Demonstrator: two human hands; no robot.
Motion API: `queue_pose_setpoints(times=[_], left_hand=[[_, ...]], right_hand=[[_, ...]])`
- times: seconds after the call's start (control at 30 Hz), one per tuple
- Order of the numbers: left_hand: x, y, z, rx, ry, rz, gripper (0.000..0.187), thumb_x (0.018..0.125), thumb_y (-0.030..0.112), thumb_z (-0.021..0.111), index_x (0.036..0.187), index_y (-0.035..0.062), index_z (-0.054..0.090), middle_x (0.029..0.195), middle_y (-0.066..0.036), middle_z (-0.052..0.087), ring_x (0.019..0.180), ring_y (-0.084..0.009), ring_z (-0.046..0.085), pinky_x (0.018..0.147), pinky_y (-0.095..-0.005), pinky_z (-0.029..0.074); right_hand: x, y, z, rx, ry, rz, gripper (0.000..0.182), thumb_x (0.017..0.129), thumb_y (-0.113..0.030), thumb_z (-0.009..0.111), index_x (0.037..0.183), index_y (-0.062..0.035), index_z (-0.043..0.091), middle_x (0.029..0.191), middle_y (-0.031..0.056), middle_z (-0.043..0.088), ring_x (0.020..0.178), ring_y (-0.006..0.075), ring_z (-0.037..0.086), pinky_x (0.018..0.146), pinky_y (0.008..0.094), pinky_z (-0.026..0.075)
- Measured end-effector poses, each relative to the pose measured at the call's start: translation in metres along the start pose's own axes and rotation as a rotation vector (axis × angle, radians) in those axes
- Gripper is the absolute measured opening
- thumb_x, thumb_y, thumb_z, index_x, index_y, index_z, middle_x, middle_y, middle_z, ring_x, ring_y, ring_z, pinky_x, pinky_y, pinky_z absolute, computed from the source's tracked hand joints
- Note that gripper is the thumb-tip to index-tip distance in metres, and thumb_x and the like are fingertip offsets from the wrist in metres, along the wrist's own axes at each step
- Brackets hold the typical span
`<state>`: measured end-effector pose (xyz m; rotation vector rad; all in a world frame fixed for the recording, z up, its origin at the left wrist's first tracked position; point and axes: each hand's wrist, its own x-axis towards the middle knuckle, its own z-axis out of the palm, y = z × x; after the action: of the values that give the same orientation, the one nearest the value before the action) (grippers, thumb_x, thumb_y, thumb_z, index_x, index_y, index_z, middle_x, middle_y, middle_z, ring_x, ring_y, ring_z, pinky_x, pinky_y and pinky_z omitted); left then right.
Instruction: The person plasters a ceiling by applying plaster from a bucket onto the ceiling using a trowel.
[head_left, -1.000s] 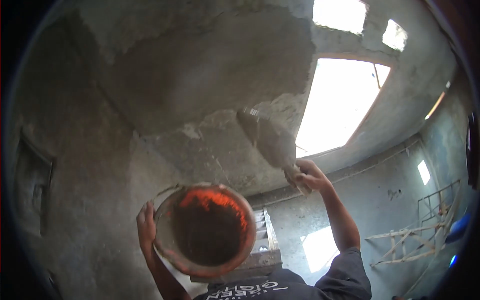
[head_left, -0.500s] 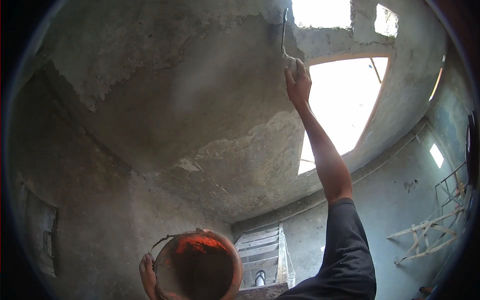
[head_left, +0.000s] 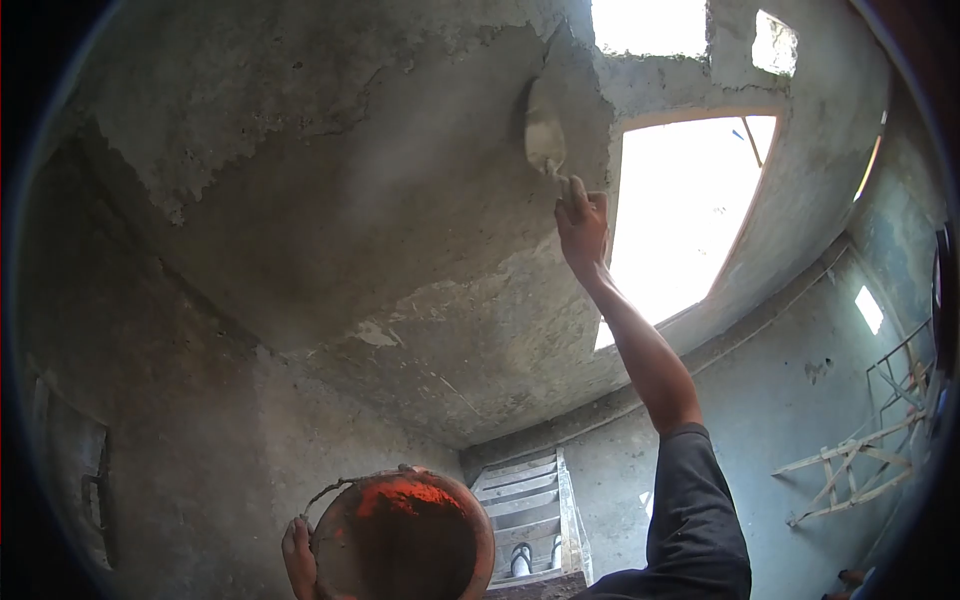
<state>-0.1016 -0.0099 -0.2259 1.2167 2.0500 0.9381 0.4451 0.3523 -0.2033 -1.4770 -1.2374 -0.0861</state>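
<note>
My right hand (head_left: 582,222) is closed round the handle of a trowel (head_left: 544,132), arm stretched up. The pale blade lies close to the grey plastered wall (head_left: 440,180), left of the large bright opening; whether it touches cannot be told. Low in the view, my left hand (head_left: 299,556) holds an orange-red bucket (head_left: 484,535) by its left side, near the wire handle. Grey smears coat the bucket's inside, and its bottom is dark. Damp-looking plaster covers the middle of the wall, with a ragged edge at the upper left.
A large window opening (head_left: 690,210) lets in bright light, with smaller openings above it. Below, a slatted wooden platform (head_left: 515,495) carries sandalled feet (head_left: 521,558). A wooden trestle frame (head_left: 860,465) stands at the right. A recess (head_left: 95,490) is at the lower left.
My right hand has come down and slightly left with the trowel, whose blade has turned from edge-on to broadside. The bucket has shifted slightly right and down.
</note>
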Motion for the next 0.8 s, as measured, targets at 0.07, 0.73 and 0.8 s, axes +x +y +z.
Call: queue_pose_setpoints(times=[0.07, 0.73, 0.8], left_hand=[[-0.001, 0.004, 0.001, 0.023, -0.006, 0.025, 0.047, 0.096, 0.045, 0.045, 0.096, -0.0008, 0.055, 0.084, -0.002, 0.046, 0.079, -0.0143, 0.044, 0.074, -0.0275, 0.038], [0.002, -0.004, 0.006, -0.079, 0.066, -0.039, 0.05, 0.095, 0.045, 0.047, 0.103, -0.0029, 0.057, 0.088, -0.003, 0.051, 0.082, -0.0135, 0.047, 0.074, -0.0263, 0.04], [0.003, -0.005, 0.006, -0.085, 0.063, -0.059, 0.05, 0.095, 0.046, 0.048, 0.102, -0.0027, 0.057, 0.087, -0.003, 0.05, 0.082, -0.0133, 0.046, 0.073, -0.0263, 0.039]], right_hand=[[0.02, -0.004, -0.009, -0.034, 0.091, 0.005, 0.05, 0.087, -0.022, 0.06, 0.134, -0.0164, 0.043, 0.104, 0.0183, 0.048, 0.089, 0.036, 0.06, 0.078, 0.0455, 0.048], [0.022, -0.043, 0.015, 0.324, 0.026, -0.233, 0.05, 0.077, -0.015, 0.071, 0.125, -0.0114, 0.057, 0.089, 0.0107, 0.058, 0.071, 0.0179, 0.055, 0.064, 0.0313, 0.048], [0.033, -0.039, 0.011, 0.326, 0.093, -0.069, 0.05, 0.078, -0.015, 0.069, 0.126, -0.009, 0.055, 0.088, 0.0174, 0.06, 0.077, 0.0281, 0.06, 0.074, 0.0373, 0.048]])
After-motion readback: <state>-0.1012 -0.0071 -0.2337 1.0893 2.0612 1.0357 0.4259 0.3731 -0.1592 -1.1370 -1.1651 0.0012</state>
